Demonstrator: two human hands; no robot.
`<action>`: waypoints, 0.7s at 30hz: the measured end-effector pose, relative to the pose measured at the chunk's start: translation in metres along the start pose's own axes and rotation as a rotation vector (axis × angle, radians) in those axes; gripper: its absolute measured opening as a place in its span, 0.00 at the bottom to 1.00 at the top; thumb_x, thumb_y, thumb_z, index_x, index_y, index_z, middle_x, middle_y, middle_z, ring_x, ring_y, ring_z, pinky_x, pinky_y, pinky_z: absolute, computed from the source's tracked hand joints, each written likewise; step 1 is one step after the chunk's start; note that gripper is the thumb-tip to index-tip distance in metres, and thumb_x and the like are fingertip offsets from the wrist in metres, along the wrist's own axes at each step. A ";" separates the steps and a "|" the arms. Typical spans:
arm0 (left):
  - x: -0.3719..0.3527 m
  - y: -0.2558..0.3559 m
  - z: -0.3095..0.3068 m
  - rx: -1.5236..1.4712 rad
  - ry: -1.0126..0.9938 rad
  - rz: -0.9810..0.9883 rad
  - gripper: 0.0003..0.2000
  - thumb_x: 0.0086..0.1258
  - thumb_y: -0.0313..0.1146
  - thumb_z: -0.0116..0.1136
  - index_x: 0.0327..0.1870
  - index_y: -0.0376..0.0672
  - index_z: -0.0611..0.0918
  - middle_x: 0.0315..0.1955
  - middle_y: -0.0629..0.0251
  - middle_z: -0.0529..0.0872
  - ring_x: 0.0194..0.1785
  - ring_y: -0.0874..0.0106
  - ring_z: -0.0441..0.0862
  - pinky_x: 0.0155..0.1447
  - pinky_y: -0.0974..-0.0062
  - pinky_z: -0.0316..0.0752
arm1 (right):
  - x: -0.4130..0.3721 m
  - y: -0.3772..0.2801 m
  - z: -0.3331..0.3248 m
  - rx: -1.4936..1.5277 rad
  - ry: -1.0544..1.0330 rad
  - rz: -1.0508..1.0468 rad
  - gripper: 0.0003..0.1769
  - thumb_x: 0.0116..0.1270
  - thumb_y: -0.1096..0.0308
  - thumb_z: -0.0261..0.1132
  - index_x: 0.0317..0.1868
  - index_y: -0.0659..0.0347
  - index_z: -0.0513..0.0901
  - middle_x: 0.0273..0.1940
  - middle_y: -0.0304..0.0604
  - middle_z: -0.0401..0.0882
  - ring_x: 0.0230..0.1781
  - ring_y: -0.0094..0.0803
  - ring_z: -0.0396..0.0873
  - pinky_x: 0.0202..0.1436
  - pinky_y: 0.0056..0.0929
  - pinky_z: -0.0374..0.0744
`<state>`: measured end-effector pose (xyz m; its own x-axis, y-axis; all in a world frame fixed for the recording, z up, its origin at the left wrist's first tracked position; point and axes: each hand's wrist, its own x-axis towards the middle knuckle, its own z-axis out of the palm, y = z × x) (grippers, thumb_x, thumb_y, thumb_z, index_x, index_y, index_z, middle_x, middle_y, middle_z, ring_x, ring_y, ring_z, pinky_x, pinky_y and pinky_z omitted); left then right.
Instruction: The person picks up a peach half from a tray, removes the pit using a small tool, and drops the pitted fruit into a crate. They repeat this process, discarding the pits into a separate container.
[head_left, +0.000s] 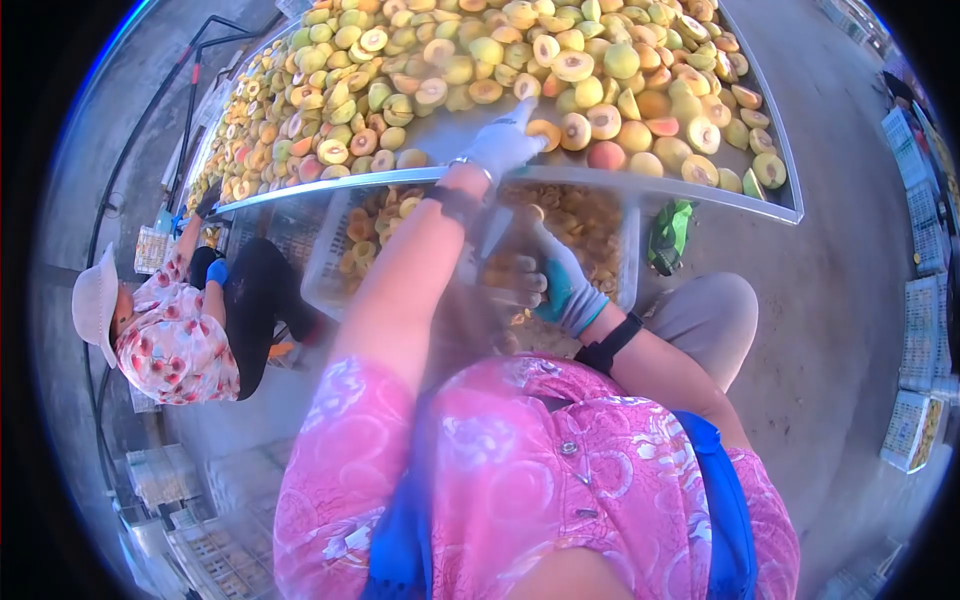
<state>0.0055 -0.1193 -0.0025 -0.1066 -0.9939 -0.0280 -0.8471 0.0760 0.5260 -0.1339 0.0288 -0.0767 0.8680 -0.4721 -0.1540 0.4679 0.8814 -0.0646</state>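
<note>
My left hand (505,143), in a pale glove, reaches over the near rim of a metal-edged table (380,180) heaped with halved yellow-orange fruit (573,67). Its index finger is stretched out at the fruit and the thumb is apart; nothing shows held in it. Below the rim, my right hand (560,285), in a grey and teal glove, has its fingers curled in front of my body. What it holds, if anything, is blurred. Under the table and beyond that hand stands a pale crate (325,262) with more fruit pieces in it.
On the left, a co-worker (175,345) in a pale hat sits low at the same table, one arm raised to its edge. A green bag (670,235) lies right of the crate. Stacked crates (912,430) line the right side; more crates (165,475) stand lower left.
</note>
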 end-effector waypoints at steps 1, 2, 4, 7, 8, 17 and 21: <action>0.006 -0.003 0.008 0.033 0.003 0.108 0.31 0.66 0.45 0.58 0.71 0.46 0.68 0.61 0.42 0.76 0.65 0.52 0.74 0.66 0.63 0.69 | 0.000 -0.001 0.000 0.006 0.003 -0.005 0.24 0.73 0.34 0.49 0.38 0.46 0.71 0.22 0.26 0.64 0.12 0.18 0.57 0.15 0.22 0.56; 0.012 -0.008 0.015 0.066 0.006 0.216 0.31 0.65 0.43 0.59 0.70 0.46 0.70 0.59 0.43 0.78 0.63 0.53 0.76 0.65 0.64 0.69 | 0.000 -0.002 0.001 -0.011 0.050 -0.032 0.24 0.73 0.35 0.49 0.38 0.46 0.71 0.22 0.26 0.65 0.12 0.19 0.57 0.15 0.23 0.57; 0.015 -0.013 0.018 0.164 0.023 0.279 0.29 0.64 0.44 0.60 0.66 0.45 0.72 0.60 0.45 0.78 0.62 0.56 0.77 0.65 0.65 0.70 | -0.003 -0.006 0.009 -0.020 0.096 -0.057 0.24 0.73 0.35 0.49 0.39 0.46 0.71 0.22 0.26 0.66 0.12 0.19 0.58 0.15 0.23 0.57; -0.013 0.004 -0.002 0.037 -0.005 0.178 0.25 0.63 0.42 0.63 0.59 0.41 0.76 0.57 0.49 0.79 0.57 0.61 0.80 0.62 0.68 0.73 | -0.010 -0.011 0.024 -0.068 0.129 -0.070 0.23 0.74 0.36 0.49 0.40 0.47 0.71 0.22 0.27 0.66 0.12 0.19 0.58 0.15 0.22 0.57; -0.024 0.014 -0.010 -0.189 -0.051 0.024 0.22 0.62 0.39 0.64 0.55 0.39 0.78 0.54 0.51 0.81 0.53 0.63 0.82 0.59 0.69 0.76 | -0.012 -0.012 0.028 -0.110 0.140 -0.086 0.24 0.73 0.36 0.50 0.40 0.48 0.71 0.22 0.27 0.65 0.12 0.19 0.57 0.14 0.22 0.56; -0.082 0.000 0.003 -1.694 -0.207 -0.282 0.23 0.70 0.49 0.60 0.49 0.33 0.79 0.40 0.53 0.84 0.41 0.62 0.84 0.43 0.67 0.83 | -0.025 -0.019 0.050 -0.237 -0.171 -0.077 0.23 0.73 0.38 0.53 0.40 0.49 0.75 0.21 0.27 0.62 0.12 0.16 0.54 0.13 0.17 0.52; -0.117 0.020 0.007 -1.689 -0.139 -0.382 0.25 0.71 0.52 0.56 0.49 0.33 0.79 0.38 0.55 0.86 0.38 0.62 0.85 0.43 0.65 0.84 | -0.017 -0.008 0.048 -0.369 0.133 -0.216 0.21 0.77 0.43 0.50 0.42 0.51 0.75 0.17 0.28 0.59 0.09 0.19 0.54 0.10 0.21 0.55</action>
<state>-0.0021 -0.0006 0.0054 -0.1637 -0.9138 -0.3717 0.5896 -0.3927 0.7058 -0.1446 0.0289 -0.0258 0.7168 -0.6608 -0.2225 0.5245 0.7213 -0.4525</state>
